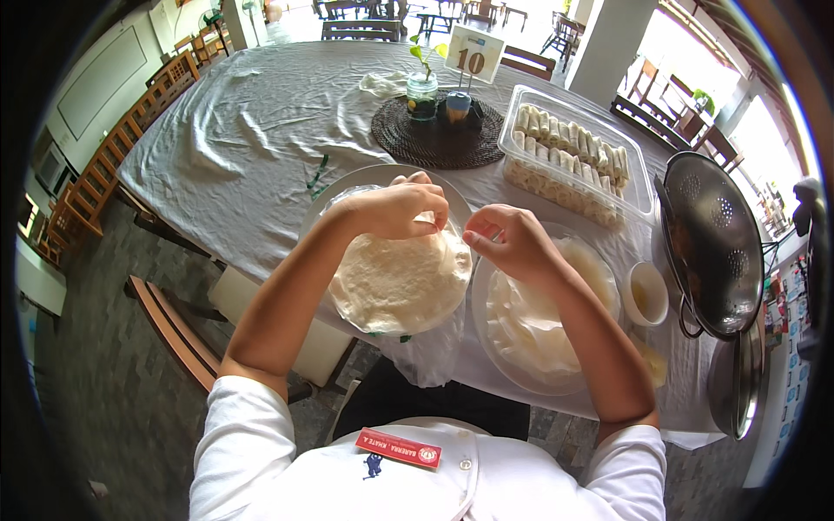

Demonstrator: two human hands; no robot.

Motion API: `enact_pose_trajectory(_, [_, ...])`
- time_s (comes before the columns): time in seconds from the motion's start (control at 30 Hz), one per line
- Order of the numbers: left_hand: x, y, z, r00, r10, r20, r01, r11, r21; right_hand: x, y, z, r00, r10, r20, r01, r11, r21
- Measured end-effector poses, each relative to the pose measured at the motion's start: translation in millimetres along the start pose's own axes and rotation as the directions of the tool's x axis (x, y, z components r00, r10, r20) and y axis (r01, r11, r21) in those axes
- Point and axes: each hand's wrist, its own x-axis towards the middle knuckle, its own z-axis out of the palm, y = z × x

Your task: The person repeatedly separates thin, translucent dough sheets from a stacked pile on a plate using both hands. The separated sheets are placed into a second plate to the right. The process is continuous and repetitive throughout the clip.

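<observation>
A stack of thin round spring roll wrappers [397, 280] rests on a white plate [315, 207] before me, with clear plastic [433, 355] hanging below it. My left hand [397, 207] is over the far part of the stack, thumb and forefinger close together; whether a sheet is pinched there is unclear. Just right of the stack's edge, my right hand [515, 242] has curled fingers, its fingertips near the left ones. Anything thin between them cannot be made out. Under my right forearm, separated wrappers [526, 325] lie loosely folded on a second plate [483, 338].
A clear plastic container [642, 207] of rolled spring rolls [573, 146] stands back right. A white bowl [659, 306], a perforated metal pan [707, 260] and a metal lid [735, 391] are at right. Behind sit a round woven mat [417, 151], a plant jar [422, 98] and a number sign [474, 53].
</observation>
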Motion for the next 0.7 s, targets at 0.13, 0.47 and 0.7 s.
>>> enact_pose_trajectory(0.13, [-7,-2,-5,0.991,-0.123,0.049,0.132,0.915,-0.380,19,-6,20,0.991,0.092,0.097,-0.099,0.992,0.074])
enact_pose_trajectory(0.47, [-23,-31,-13,0.977,0.145,-0.154,-0.179,0.955,-0.235,16,-24,56,0.990,-0.127,-0.068,0.124,0.991,-0.038])
enact_pose_trajectory(0.7, [-33,-50,-13,0.998,0.060,0.016,-0.044,0.860,-0.508,6,-35,70,0.933,-0.294,-0.210,0.289,0.956,-0.051])
